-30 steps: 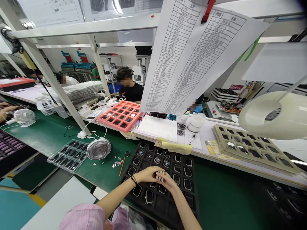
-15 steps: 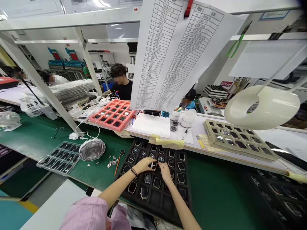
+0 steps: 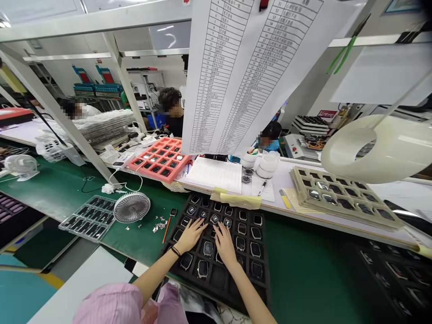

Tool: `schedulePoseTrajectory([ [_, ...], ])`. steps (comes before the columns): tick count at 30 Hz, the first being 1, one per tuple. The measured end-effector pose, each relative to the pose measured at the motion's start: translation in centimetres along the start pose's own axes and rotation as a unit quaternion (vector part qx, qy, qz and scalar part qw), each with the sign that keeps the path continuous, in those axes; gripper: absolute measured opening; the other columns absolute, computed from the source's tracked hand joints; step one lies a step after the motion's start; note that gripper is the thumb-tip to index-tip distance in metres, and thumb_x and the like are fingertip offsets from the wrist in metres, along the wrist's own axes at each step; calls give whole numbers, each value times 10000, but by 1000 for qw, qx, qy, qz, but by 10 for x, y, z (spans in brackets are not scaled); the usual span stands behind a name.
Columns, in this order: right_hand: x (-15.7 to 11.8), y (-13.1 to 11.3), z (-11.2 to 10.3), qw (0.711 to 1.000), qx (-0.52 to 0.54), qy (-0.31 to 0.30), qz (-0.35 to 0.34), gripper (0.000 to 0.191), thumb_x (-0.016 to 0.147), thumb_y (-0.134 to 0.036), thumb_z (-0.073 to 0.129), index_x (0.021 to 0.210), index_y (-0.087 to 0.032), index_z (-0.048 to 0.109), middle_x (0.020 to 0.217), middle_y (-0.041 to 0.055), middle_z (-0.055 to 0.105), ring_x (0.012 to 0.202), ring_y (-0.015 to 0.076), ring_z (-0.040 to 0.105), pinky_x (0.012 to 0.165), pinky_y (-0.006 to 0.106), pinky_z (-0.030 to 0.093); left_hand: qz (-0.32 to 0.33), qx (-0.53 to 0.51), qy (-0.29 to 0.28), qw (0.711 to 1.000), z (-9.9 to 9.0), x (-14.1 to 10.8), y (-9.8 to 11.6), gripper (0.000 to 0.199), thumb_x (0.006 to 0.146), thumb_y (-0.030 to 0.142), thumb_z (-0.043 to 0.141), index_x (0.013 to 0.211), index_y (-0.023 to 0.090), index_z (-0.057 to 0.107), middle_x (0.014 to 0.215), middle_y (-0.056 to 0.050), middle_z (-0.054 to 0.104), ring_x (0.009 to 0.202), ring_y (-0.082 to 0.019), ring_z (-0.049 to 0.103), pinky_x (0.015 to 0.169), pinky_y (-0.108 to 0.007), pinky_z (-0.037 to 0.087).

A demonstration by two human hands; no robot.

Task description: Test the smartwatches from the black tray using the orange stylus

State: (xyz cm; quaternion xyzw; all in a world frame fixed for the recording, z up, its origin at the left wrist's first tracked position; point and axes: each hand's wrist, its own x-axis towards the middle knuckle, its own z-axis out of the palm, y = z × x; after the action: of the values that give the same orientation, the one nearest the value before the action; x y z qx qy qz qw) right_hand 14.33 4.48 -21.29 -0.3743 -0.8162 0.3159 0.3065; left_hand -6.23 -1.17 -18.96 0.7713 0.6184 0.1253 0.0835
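Two bare hands are reaching low over a black tray [image 3: 261, 288] of smartwatch cases [image 3: 214, 218], which is sitting on a green bench mat [image 3: 303, 274] directly in front of the person. The left hand [image 3: 191, 235], with a black cord bracelet [image 3: 175, 251] at its wrist, is lying nearly flat, its fingers [image 3: 201, 226] fanned apart above the middle rows of cases. The right hand [image 3: 224, 246] is pointing up the tray just beside it, its fingers [image 3: 219, 232] also slightly spread. Neither hand is visibly clamping anything (whether the fingertips are touching a case is hard to tell from this angle). Pink striped sleeves [image 3: 108, 306] are coming in from the bottom edge.

Left of the black tray, a small white desk fan [image 3: 131, 207], a clear plastic tray [image 3: 87, 219] of dark parts and an orange-handled tool [image 3: 165, 231] are lying on the mat. Beyond them, a red-orange tray [image 3: 158, 165] is sitting on a white shelf [image 3: 280, 200], and a beige tray [image 3: 344, 198] of watch parts is resting farther right on the same shelf. A printed numbered chart [image 3: 216, 76] is hanging overhead, while a co-worker in a black top [image 3: 173, 126] is sitting across the bench.
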Motion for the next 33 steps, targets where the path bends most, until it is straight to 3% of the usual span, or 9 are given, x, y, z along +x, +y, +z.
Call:
schedulePoseTrajectory([
  [4,6,5,1,998,-14,-47,-47,388,901,-199,441,1248,-234,612,1417,73,504,1357,256,385,1111,485,331,10,4,-11,1000,1,3,-3,579,903,77,380,1438,299,345,1515,-57,354,1410,-226,280,1143,-529,213],
  [13,12,8,11,997,-62,-37,-3,380,950,-276,405,1276,-217,592,1369,109,553,1228,277,545,993,440,478,25,-4,-21,999,-5,4,-8,548,932,114,349,1445,308,330,1517,-46,350,1408,-213,287,1152,-508,197],
  [15,8,2,18,997,-70,-36,-3,398,958,-278,386,1307,-212,564,1382,112,540,1250,285,523,1018,464,451,22,-8,-19,1000,-5,4,-7,529,938,128,354,1437,306,347,1511,-48,362,1404,-209,297,1154,-501,196],
  [19,-3,-13,26,995,-80,-46,-26,460,944,-323,436,1385,-194,474,1454,106,452,1363,295,371,1130,526,279,15,-16,-14,1000,-10,5,-1,463,964,194,351,1418,283,382,1500,-70,380,1398,-228,308,1145,-527,201],
  [22,-17,-21,24,994,-83,-54,-43,497,942,-338,450,1411,-174,430,1477,110,417,1383,283,335,1145,514,254,14,-23,-5,1000,-14,13,19,442,967,193,324,1403,206,399,1488,-129,384,1398,-273,296,1131,-591,174],
  [24,-29,-25,21,994,-87,-55,-45,477,943,-317,453,1399,-177,447,1458,109,450,1379,280,344,1145,511,255,30,-34,-6,999,-12,25,42,430,957,160,318,1371,190,428,1456,-131,423,1377,-264,329,1142,-569,176],
  [26,-44,-29,18,993,-97,-54,-41,430,940,-289,460,1356,-192,504,1400,110,523,1349,300,390,1130,533,274,60,-50,-20,997,-7,42,68,399,944,139,349,1309,223,485,1363,-90,521,1299,-226,433,1133,-480,266],
  [29,-66,-35,15,992,-113,-55,-27,380,922,-266,493,1291,-218,570,1295,109,611,1249,327,502,1090,559,325,100,-68,-61,991,6,71,104,323,902,147,470,1202,240,549,1191,-57,617,1121,-209,566,988,-363,443],
  [33,-84,-41,9,993,-111,-44,-19,428,916,-274,508,1341,-224,518,1348,100,569,1274,314,475,1110,534,322,104,-56,-109,987,21,104,128,334,790,137,627,1115,178,563,1132,-118,618,1065,-284,574,879,-387,491],
])
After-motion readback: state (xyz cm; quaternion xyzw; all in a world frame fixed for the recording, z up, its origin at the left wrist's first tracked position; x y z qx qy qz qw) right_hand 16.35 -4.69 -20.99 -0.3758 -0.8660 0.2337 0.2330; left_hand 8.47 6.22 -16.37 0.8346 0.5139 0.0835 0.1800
